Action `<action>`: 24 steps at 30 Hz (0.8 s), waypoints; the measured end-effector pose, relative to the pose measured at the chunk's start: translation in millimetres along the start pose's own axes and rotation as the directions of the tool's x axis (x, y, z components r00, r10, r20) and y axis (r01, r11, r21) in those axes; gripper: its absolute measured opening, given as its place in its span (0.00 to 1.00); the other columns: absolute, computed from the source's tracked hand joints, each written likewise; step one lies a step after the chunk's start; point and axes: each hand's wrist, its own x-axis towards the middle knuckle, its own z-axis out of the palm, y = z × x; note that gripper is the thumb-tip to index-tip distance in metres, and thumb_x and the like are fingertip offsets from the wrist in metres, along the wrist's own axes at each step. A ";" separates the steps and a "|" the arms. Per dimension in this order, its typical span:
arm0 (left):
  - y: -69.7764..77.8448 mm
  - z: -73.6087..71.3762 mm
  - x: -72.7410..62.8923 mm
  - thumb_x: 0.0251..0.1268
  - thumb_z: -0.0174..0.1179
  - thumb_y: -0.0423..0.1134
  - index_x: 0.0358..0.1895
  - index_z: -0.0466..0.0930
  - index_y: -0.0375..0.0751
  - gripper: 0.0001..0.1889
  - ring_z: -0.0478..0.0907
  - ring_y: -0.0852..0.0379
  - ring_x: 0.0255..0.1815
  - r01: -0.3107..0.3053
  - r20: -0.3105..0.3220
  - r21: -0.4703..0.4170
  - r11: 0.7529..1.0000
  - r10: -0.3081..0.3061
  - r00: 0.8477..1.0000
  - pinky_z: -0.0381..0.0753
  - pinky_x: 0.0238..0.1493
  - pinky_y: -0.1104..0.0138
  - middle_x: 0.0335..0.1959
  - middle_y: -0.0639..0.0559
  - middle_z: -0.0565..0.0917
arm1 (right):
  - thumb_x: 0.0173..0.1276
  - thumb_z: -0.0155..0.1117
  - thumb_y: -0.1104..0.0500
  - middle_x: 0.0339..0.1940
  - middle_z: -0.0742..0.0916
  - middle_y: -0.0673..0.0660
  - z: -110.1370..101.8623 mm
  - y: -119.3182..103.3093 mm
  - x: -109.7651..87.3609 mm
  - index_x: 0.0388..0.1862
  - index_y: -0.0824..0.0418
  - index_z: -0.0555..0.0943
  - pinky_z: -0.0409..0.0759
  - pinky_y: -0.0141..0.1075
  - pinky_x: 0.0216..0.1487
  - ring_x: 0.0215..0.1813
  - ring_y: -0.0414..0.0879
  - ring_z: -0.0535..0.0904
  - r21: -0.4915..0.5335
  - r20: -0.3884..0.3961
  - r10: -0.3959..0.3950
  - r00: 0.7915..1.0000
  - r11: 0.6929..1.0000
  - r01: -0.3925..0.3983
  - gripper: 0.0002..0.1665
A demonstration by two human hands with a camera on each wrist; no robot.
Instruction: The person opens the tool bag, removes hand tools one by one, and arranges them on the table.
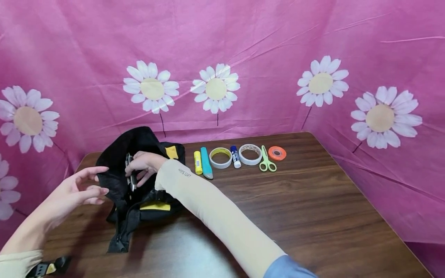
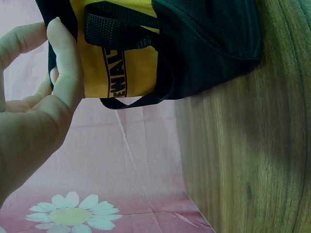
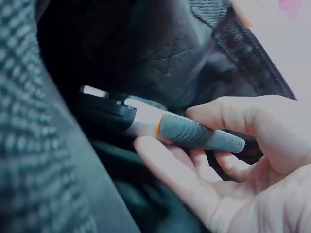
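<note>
A black fabric tool bag (image 1: 116, 154) with yellow panels lies at the left of the table, its mouth gaping. My left hand (image 1: 71, 192) pinches the edge of that mouth between thumb and fingers; the left wrist view shows the bag's yellow lettered side (image 2: 92, 73). Inside the opening, my right hand (image 1: 147, 164) holds a slim grey, white and black tool (image 3: 187, 132) with an orange band. Its thumb lies along one side and the fingers along the other. The tool's dark far end points into the bag, whose depths are in shadow.
Along the back edge stand or lie a yellow glue stick (image 1: 198, 162), turquoise box cutter (image 1: 206, 164), tape roll (image 1: 220, 166), blue-capped glue stick (image 1: 235, 157), white tape roll (image 1: 250, 162), green scissors (image 1: 264, 156) and orange tape roll (image 1: 282, 154). A pink flowered cloth (image 1: 264, 46) hangs behind.
</note>
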 end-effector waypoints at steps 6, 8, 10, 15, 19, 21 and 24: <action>-0.4 0.4 -1.5 0.72 0.52 0.19 0.66 0.73 0.55 0.29 0.86 0.59 0.44 0.004 -0.007 0.015 1.000 -0.004 1.000 0.86 0.37 0.62 0.46 0.50 0.66 | 0.68 0.67 0.69 0.33 0.88 0.61 -8.9 -13.0 -16.6 0.32 0.65 0.78 0.86 0.47 0.30 0.31 0.56 0.86 -0.039 0.066 -0.038 0.997 0.998 0.041 0.06; -0.3 0.6 -1.3 0.72 0.51 0.19 0.67 0.73 0.55 0.29 0.86 0.59 0.44 -0.001 -0.003 0.018 1.000 0.001 1.000 0.86 0.37 0.62 0.46 0.50 0.65 | 0.68 0.66 0.69 0.33 0.88 0.60 -13.0 -18.6 -23.8 0.33 0.64 0.78 0.86 0.48 0.31 0.31 0.55 0.86 -0.053 0.097 -0.051 0.994 0.997 0.056 0.06; 0.1 0.9 -1.1 0.72 0.51 0.19 0.67 0.73 0.55 0.29 0.86 0.59 0.44 -0.004 0.000 0.016 1.000 0.004 1.000 0.86 0.37 0.62 0.46 0.50 0.65 | 0.69 0.66 0.69 0.33 0.89 0.59 -17.2 -24.4 -32.1 0.34 0.63 0.78 0.86 0.48 0.31 0.31 0.55 0.87 -0.068 0.120 -0.056 0.991 0.996 0.064 0.05; 0.4 1.5 -0.8 0.72 0.51 0.19 0.66 0.73 0.55 0.29 0.86 0.59 0.44 -0.008 0.006 0.022 1.000 0.008 1.000 0.86 0.37 0.62 0.46 0.50 0.65 | 0.68 0.66 0.69 0.33 0.88 0.59 -29.6 -33.7 -54.9 0.40 0.61 0.75 0.86 0.50 0.33 0.32 0.55 0.87 -0.074 0.143 -0.074 0.987 0.994 0.085 0.08; -0.3 2.7 -1.4 0.72 0.51 0.19 0.66 0.72 0.56 0.29 0.86 0.60 0.44 -0.005 0.008 0.044 0.999 0.004 1.000 0.86 0.37 0.63 0.46 0.50 0.65 | 0.67 0.67 0.70 0.34 0.88 0.61 -46.0 -34.0 -75.2 0.47 0.58 0.71 0.86 0.51 0.35 0.35 0.56 0.88 -0.083 0.157 -0.095 0.983 0.991 0.109 0.16; -0.7 3.0 -2.0 0.72 0.51 0.20 0.66 0.72 0.56 0.29 0.86 0.60 0.45 -0.001 0.008 0.049 0.999 0.001 1.000 0.86 0.37 0.63 0.46 0.50 0.65 | 0.67 0.67 0.69 0.37 0.89 0.62 -56.6 -32.8 -86.2 0.51 0.56 0.70 0.86 0.52 0.36 0.37 0.57 0.88 -0.095 0.177 -0.101 0.979 0.988 0.119 0.21; -1.5 3.5 -2.6 0.73 0.51 0.20 0.67 0.72 0.56 0.29 0.86 0.60 0.45 -0.004 0.007 0.047 0.999 0.004 1.000 0.86 0.37 0.62 0.46 0.50 0.65 | 0.67 0.69 0.68 0.41 0.88 0.64 -75.0 -27.9 -103.1 0.58 0.56 0.68 0.86 0.54 0.39 0.41 0.59 0.88 -0.115 0.223 -0.135 0.965 0.980 0.164 0.26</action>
